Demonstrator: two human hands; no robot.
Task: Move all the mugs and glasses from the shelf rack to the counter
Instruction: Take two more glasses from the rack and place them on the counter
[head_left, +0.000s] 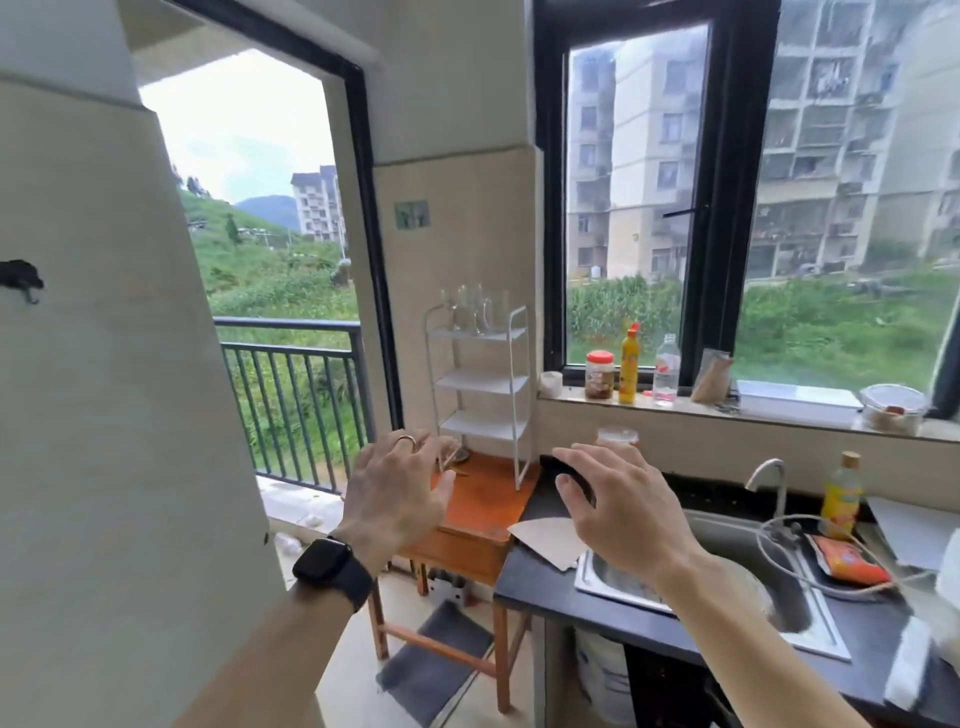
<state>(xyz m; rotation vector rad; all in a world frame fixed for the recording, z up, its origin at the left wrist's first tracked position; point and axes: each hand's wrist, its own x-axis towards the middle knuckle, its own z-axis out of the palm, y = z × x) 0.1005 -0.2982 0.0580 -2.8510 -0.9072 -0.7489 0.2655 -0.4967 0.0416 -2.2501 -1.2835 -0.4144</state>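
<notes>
We have both hands out in front, fingers spread wide and holding nothing. Our left hand (400, 493) hovers over the left edge of the small wooden table (478, 514), and our right hand (618, 504) over the left end of the counter (530, 577), by the sink (727, 540). The clear glasses (475, 309) stand clustered on the top tier of the white shelf rack (480, 384), at the table's back right corner.
</notes>
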